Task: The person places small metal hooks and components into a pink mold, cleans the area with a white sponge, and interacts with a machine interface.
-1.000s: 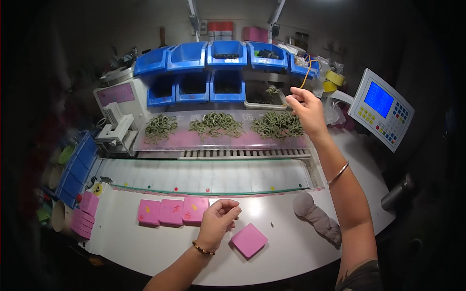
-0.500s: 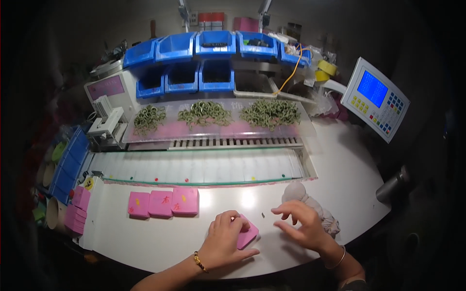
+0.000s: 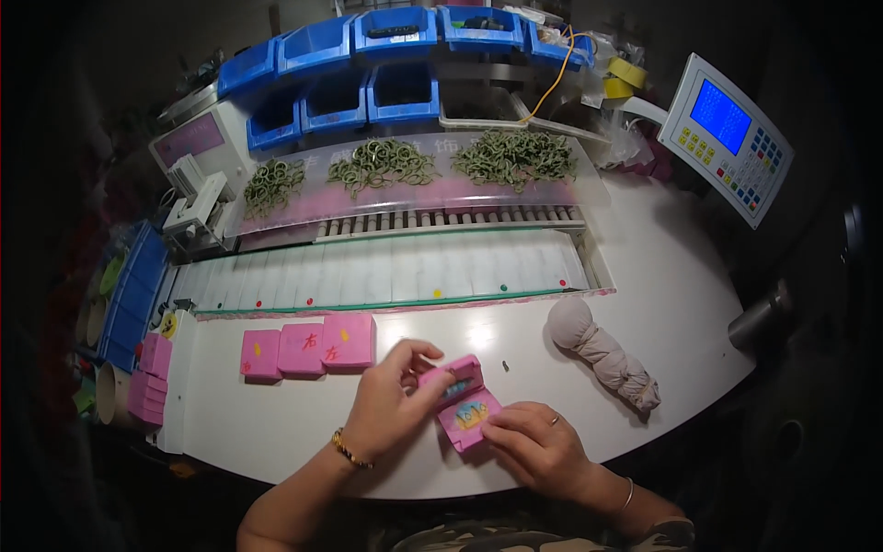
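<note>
A pink rubber mould stands opened into two halves between my hands near the front of the table. My left hand grips the upper half, thumb on its edge, tilting it up; a bluish patch shows on its inner face. My right hand pinches the right edge of the lower half, which has a blue and yellow patch with small shaped hollows. Whether the halves are joined at the fold I cannot tell. Just beyond the mould lies a tiny dark greenish piece.
Three pink moulds with red marks sit at left. At right lies a tied cloth bundle. Behind are a white slatted track, a clear shelf with green curled pieces, blue bins and a control panel.
The mould under my left hand has been opened into two halves. My right hand has come in from the right and taken hold of the lower half. The view has tilted downward.
</note>
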### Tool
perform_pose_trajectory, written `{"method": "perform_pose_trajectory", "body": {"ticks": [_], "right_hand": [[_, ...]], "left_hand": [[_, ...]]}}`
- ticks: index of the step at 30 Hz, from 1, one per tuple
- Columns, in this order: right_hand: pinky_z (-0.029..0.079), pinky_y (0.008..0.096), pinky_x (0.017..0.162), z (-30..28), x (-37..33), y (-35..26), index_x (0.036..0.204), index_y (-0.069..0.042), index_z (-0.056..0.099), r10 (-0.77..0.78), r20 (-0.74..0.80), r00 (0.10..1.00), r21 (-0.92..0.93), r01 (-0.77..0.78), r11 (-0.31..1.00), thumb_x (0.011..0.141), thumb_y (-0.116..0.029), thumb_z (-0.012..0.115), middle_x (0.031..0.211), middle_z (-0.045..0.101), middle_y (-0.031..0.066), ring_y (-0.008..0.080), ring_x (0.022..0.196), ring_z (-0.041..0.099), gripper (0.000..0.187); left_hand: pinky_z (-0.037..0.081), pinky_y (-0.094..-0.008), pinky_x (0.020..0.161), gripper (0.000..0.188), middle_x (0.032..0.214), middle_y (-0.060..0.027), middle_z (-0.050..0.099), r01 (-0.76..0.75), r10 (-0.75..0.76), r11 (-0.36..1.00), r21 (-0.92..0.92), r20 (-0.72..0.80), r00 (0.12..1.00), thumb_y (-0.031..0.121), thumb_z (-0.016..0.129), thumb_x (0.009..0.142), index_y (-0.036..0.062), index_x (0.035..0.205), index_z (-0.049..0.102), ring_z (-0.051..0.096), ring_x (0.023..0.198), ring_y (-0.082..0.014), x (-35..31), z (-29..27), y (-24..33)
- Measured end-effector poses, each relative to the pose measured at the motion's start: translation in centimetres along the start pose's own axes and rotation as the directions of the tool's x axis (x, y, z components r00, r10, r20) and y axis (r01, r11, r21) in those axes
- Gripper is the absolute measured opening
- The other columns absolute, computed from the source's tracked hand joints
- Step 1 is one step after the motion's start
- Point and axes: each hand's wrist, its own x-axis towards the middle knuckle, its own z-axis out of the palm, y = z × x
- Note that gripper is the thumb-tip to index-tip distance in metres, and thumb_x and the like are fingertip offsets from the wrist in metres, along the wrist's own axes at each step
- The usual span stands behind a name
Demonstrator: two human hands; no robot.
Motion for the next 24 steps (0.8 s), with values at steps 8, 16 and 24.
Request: {"method": "perform_pose_trajectory", "body": {"ticks": [8,16,24], "right_hand": [[0.054,0.0325,0.071,0.6,-0.2,-0.1,0.097,-0.006,0.070,-0.006,0.023,1.000,-0.004,0.006,1.000,0.073,-0.006,0.076,0.095,0.065,0.0053,0.0236,0.084,0.063,0.025],[0.054,0.0306,0.072,0.8,-0.4,-0.1,0.097,-0.003,0.069,-0.007,0.070,0.998,-0.028,0.009,1.000,0.071,-0.006,0.064,0.093,0.063,0.0057,0.0220,0.086,0.063,0.026],[0.054,0.0356,0.080,-1.8,0.5,1.3,0.114,-0.006,0.065,0.099,0.197,0.975,0.263,-0.150,0.953,0.078,-0.009,0.075,0.110,0.063,0.0113,0.0302,0.096,0.064,0.038]], "left_hand": [[0.050,-0.0356,0.078,0.024,0.097,-0.0094,0.064,-0.417,0.512,0.686,0.596,0.011,0.859,0.007,0.072,0.080,0.0005,0.102,0.064,0.061,0.092,-0.0259,2.0,0.5,-3.2],[0.038,-0.0439,0.103,0.093,0.133,-0.0174,0.046,-0.429,0.322,0.765,0.480,0.293,0.901,0.050,0.081,0.070,-0.0007,0.138,0.044,0.046,0.124,-0.0343,-0.9,-0.7,-0.5],[0.026,-0.0471,0.115,0.123,0.148,-0.0233,0.032,-0.355,0.201,0.786,0.506,0.334,0.921,0.058,0.083,0.063,0.0004,0.151,0.017,0.029,0.140,-0.0409,-1.5,-0.2,-0.8]]}}
